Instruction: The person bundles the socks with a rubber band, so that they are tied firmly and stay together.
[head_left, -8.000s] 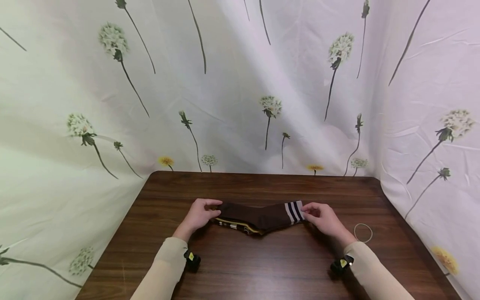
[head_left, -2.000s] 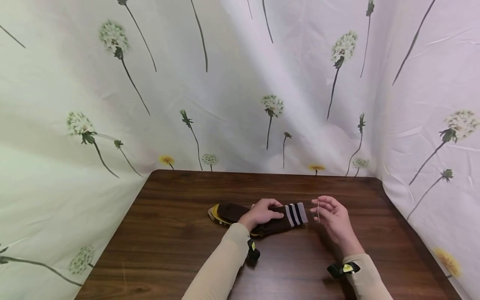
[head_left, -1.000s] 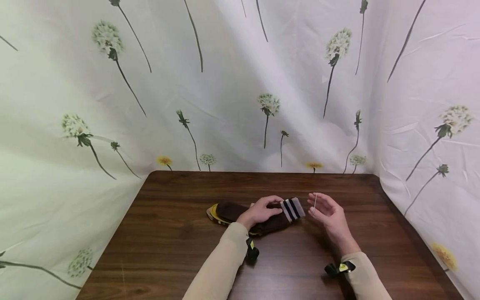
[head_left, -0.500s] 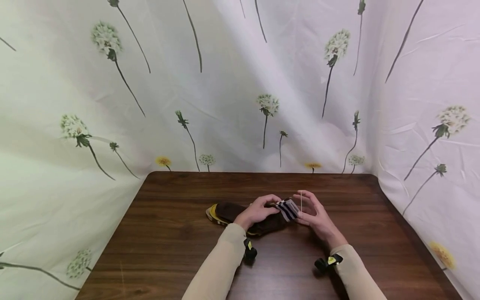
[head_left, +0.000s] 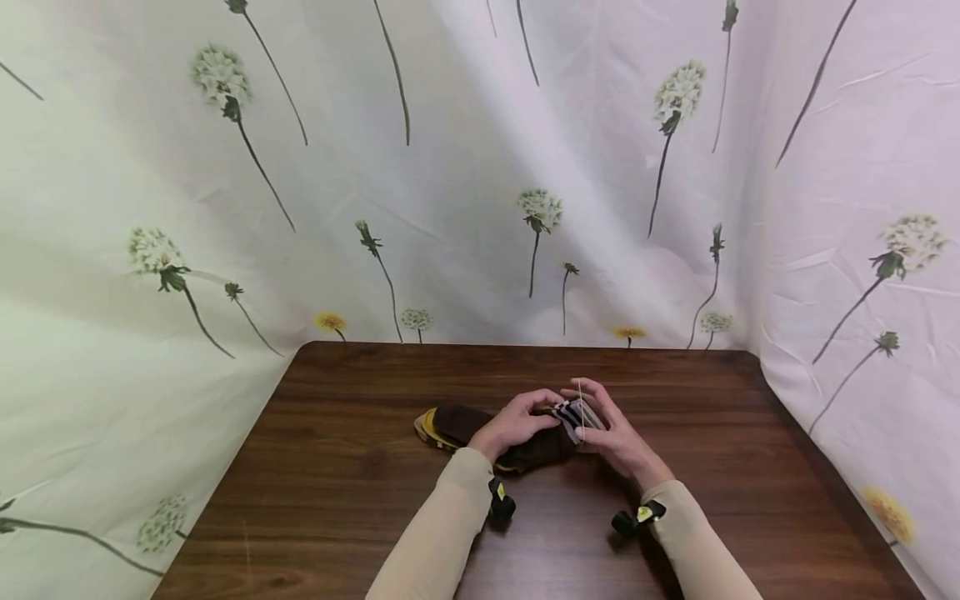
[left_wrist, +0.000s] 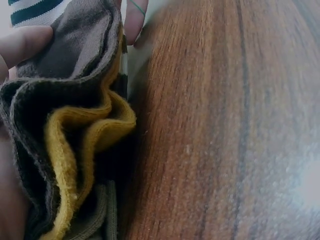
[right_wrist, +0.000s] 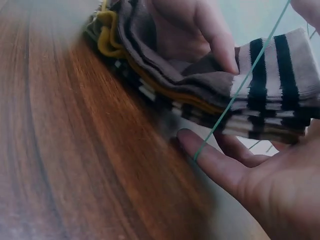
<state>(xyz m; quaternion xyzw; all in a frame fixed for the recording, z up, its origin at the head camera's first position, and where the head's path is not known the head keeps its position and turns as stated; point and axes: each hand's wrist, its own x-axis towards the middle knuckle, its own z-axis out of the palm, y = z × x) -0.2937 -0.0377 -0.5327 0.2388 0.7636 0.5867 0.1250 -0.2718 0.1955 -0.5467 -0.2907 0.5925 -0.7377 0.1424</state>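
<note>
Several socks (head_left: 459, 423) lie stacked on the table, a dark brown one on top with yellow and patterned ones under it. My left hand (head_left: 517, 423) grips the stack around its middle, bunching the fabric; yellow folds (left_wrist: 65, 155) bulge out in the left wrist view. The striped grey-and-black cuff end (right_wrist: 287, 65) is raised off the wood. Around that end, my right hand (head_left: 621, 440) holds a thin rubber band (right_wrist: 250, 72) stretched between spread thumb and fingers. The band crosses in front of the stripes, and its thumb (right_wrist: 215, 155) sits below the cuffs.
The brown wooden table (head_left: 337, 517) has rounded far corners. Behind it and on the right hangs a white cloth (head_left: 465, 250) printed with dandelions. Each wrist carries a small black camera (head_left: 501, 504).
The rubber band left the table in my right hand, which has since moved left over the sock cuffs. My left hand went from the toe end to mid-stack, and the cuff end tilted up.
</note>
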